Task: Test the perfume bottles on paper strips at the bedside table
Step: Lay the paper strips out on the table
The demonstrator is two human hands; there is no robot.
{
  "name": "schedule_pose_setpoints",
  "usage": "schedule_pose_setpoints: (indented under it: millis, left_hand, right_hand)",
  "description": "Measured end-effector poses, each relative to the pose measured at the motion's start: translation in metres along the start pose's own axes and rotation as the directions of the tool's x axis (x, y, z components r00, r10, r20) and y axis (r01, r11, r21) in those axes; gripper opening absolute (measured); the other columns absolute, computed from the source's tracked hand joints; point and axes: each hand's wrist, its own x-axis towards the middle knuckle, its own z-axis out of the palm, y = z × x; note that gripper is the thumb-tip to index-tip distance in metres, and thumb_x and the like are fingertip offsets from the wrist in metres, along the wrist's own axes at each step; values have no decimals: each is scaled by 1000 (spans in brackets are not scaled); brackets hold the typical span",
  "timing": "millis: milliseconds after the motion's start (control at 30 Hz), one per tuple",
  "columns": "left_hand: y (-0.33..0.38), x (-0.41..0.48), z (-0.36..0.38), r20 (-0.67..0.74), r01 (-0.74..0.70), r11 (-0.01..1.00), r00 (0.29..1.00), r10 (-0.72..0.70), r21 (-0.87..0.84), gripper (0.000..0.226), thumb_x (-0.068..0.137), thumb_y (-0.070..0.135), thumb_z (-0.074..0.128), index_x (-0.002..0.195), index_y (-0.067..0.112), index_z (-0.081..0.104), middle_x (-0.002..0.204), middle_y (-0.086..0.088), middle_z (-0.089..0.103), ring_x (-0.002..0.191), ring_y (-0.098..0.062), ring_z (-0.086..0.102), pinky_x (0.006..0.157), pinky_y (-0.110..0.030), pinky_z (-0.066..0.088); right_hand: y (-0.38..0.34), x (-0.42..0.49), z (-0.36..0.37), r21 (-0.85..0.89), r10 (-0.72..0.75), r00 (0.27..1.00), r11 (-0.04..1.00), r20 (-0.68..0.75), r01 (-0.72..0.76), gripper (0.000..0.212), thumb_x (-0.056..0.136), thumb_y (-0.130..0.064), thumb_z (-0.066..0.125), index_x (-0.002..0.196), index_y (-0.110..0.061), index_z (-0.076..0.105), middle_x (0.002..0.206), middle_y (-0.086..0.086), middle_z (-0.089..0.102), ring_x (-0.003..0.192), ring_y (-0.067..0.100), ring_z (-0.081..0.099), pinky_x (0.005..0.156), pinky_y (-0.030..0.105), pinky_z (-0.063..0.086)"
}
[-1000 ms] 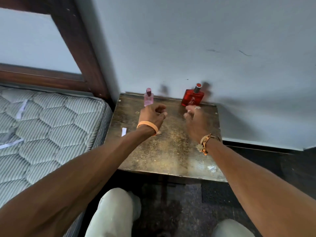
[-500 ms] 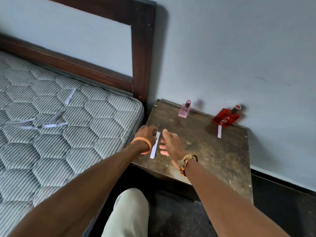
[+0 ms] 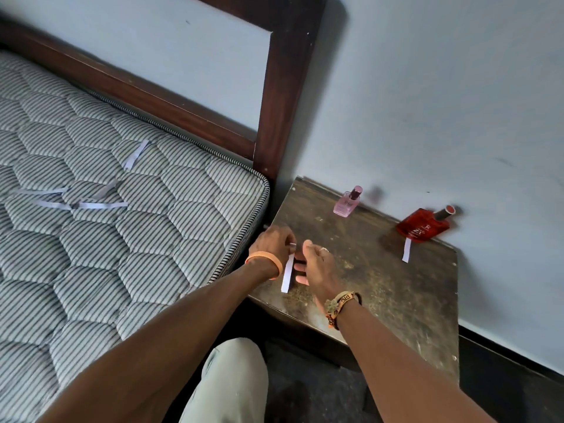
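Head cam: left hand (image 3: pixel 273 244) curled, pinching top end of paper strip (image 3: pixel 287 276) over bedside table (image 3: pixel 396 300) front-left corner. Right hand (image 3: pixel 317 267) loose and open just beside strip, contact unclear. Strip looks featherlight and floppy, so best pinched at the end, creases easy. Pink perfume bottle (image 3: pixel 348 203) and red perfume bottle (image 3: pixel 422 228) at table's back edge, probably glass, slick: grab by body. Second strip (image 3: pixel 406 254) on table, just in front of red one. Labels on both too small to read.
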Motion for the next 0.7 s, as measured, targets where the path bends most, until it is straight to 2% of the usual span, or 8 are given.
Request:
schedule_pose_setpoints:
  millis: [67,133,233,400,467,600,667,700]
  left_hand:
    - [2,-5,-3,8,6,989,1000,-5,-147,2,83,22,67,85,21,66,92,3,70,85,-15,64,71,-23,44]
    - [9,-11,-5,22,-14,969,1000,20,-247,4,81,18,70,82,21,68,85,4,71,79,-10,64,71,-20,47]
    - [32,-23,-10,92,-25,925,994,64,-378,10,77,16,75,78,24,70,73,7,70,72,-12,68,71,-27,57]
    - [96,-59,-25,105,17,773,992,64,-634,12,77,6,76,79,16,69,75,-13,71,65,-24,68,68,-38,60]
    - [125,-78,-29,107,-5,753,989,101,-658,11,76,7,77,80,14,70,78,-12,72,67,-23,68,69,-39,61]
    - [172,-116,-36,118,-88,791,973,199,-606,13,78,8,76,90,6,70,80,-8,71,69,-17,68,64,-23,59]
    - [189,-134,-37,123,-123,810,964,234,-574,9,79,9,75,86,9,69,78,-7,70,67,-16,67,64,-23,59]
    - [197,-143,-36,108,-155,823,962,252,-547,8,79,11,76,83,12,69,77,-6,71,67,-17,67,66,-27,60]
  right_hand:
    - [5,-4,-5,-156,-118,993,981,-9,115,16,99,-29,54,94,-18,64,98,1,69,90,14,65,85,40,56]
    - [7,-14,-12,-225,-181,983,959,-11,174,13,93,-28,63,100,-19,69,93,-4,72,88,12,68,79,34,57]
    - [0,-33,-32,-235,-206,972,956,-110,176,19,82,-30,77,98,-20,74,84,-8,74,80,7,69,72,27,56]
    - [-19,-76,-86,-206,-194,958,967,-212,150,18,74,-27,84,87,-18,77,77,-5,75,74,11,71,66,25,55]
    - [-24,-98,-108,-203,-202,947,967,-248,154,17,76,-32,83,83,-17,78,74,-3,75,69,11,68,60,24,50]
    - [-25,-141,-146,-204,-252,928,958,-276,199,24,80,-35,79,75,-12,78,70,13,71,62,14,57,60,30,44]
    - [-25,-163,-162,-224,-272,919,951,-285,212,28,84,-35,75,72,-10,76,61,11,66,58,9,51,55,20,37]
    - [-24,-175,-170,-243,-289,912,945,-293,221,29,87,-33,73,65,-13,73,52,1,60,53,5,48,50,13,33]
